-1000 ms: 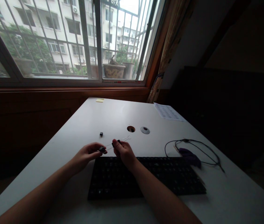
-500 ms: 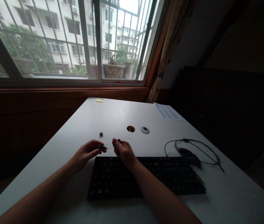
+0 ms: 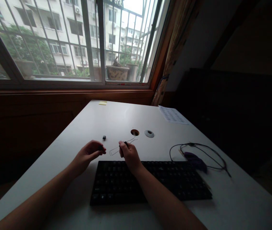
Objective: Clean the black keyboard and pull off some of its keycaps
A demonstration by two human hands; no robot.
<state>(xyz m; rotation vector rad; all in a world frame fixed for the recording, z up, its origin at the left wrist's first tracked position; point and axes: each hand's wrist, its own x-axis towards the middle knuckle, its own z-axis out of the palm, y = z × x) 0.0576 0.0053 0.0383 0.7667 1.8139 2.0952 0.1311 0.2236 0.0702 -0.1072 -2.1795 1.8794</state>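
Observation:
My right hand [image 3: 129,154] is closed on a thin wire keycap puller [image 3: 116,148], gripping its dark handle, with the wire loop pointing left toward my other hand. My left hand [image 3: 88,154] is closed in a pinch on a small black keycap [image 3: 100,148], a little left of the wire loop and apart from it. Both hands hover just beyond the far edge of a black keyboard [image 3: 150,183] on the white table [image 3: 116,118]. Another small black keycap [image 3: 104,137] lies on the table beyond my left hand.
A round cable hole [image 3: 134,132] and its white cover [image 3: 149,134] are in the table's middle. A purple mouse [image 3: 195,159] with looped black cable lies right of the keyboard. A printed sheet [image 3: 173,115] and a yellow note [image 3: 102,103] lie near the window.
The small black piece has come off the wire puller and stays in my left hand, which drew back left. My right hand lifted the puller slightly up and away.

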